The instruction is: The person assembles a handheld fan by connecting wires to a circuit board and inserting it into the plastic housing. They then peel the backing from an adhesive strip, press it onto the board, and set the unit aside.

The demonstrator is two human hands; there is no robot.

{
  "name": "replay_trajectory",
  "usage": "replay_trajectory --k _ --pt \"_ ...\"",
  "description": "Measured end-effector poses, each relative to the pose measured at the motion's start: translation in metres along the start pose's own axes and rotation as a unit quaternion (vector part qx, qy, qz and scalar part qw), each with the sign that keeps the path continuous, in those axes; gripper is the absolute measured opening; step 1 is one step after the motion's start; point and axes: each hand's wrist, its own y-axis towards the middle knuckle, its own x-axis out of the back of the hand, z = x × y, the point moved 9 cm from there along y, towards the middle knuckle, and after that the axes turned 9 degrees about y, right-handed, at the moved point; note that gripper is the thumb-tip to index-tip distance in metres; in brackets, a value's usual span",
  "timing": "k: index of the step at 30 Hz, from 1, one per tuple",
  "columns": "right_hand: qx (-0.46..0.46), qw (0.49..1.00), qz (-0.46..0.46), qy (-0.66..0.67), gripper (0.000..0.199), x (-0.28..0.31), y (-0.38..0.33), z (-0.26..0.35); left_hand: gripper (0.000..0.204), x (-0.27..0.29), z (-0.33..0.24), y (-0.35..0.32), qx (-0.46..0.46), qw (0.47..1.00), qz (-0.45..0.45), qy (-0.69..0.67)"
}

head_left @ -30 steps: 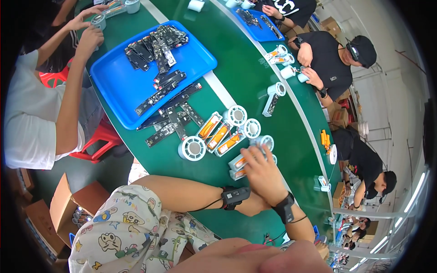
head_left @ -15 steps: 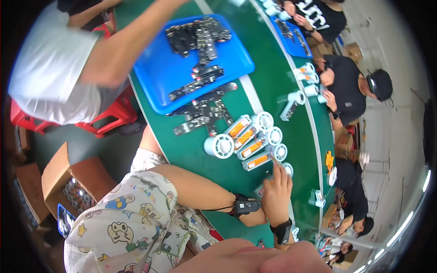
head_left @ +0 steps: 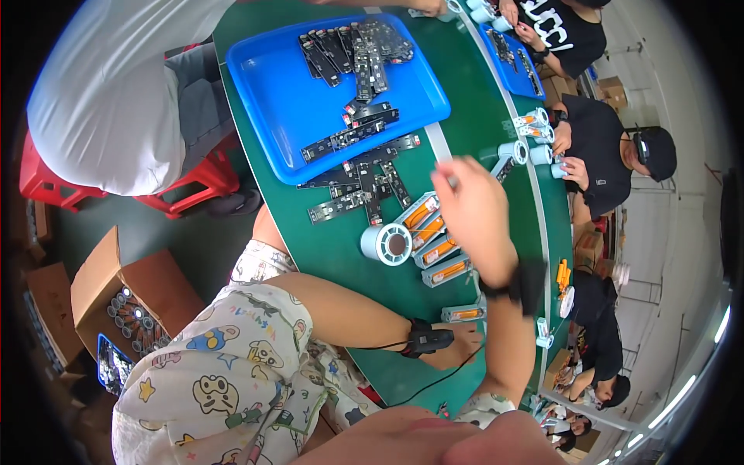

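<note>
My right hand [head_left: 474, 221], smeared by motion, hovers over a row of pale blue housings [head_left: 447, 271] holding orange cylindrical cells. It hides some of their round ends, and I cannot tell whether it holds anything. My left hand [head_left: 456, 347] rests low over the table, fingers stretched out just below another pale blue housing with an orange cell [head_left: 465, 313]. A housing with its round end facing up [head_left: 387, 244] stands at the row's left. Beyond it, black circuit boards [head_left: 368, 194] lie crosswise in a loose pile.
A blue tray [head_left: 267, 116] with more circuit boards sits on the green table [head_left: 333, 256]. At the left a person in white sits on a red stool [head_left: 194, 190]. An open carton [head_left: 116, 271] stands on the floor. Across the table, co-workers handle similar housings [head_left: 535, 128].
My right hand has moved up and away from the nearest housing, over the row. My left hand has moved slightly right and up. The neighbour's arm has left the tray.
</note>
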Motion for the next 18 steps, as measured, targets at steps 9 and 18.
replay_trajectory --k 9,18 --pt "-0.115 0.992 0.058 0.009 0.034 -0.081 0.075 -0.064 0.034 0.042 0.053 -0.024 0.132 0.617 -0.369 -0.682" --pt "-0.152 0.932 0.042 0.327 0.019 -0.041 0.032 -0.086 0.038 -0.003 0.051 -0.002 0.12 0.394 -0.187 -0.892"
